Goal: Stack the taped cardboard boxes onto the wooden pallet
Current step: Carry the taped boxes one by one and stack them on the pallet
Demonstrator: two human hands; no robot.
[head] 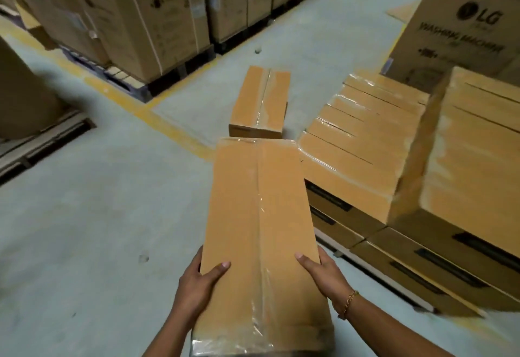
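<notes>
Smooth grey concrete floor [84,216] — both hands grip long taped box [259,216].

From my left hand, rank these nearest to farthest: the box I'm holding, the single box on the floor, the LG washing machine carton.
1. held box, gripped by the left hand.
2. floor box, straight ahead.
3. LG carton, far right.

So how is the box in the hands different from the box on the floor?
The held box is off the ground, gripped at its sides by the left hand and right hand; the floor box lies alone on the grey floor. The held box is nearer and fills more of the picture; the floor box sits farther off. Both are brown cardboard with clear tape along the top seam.
</notes>
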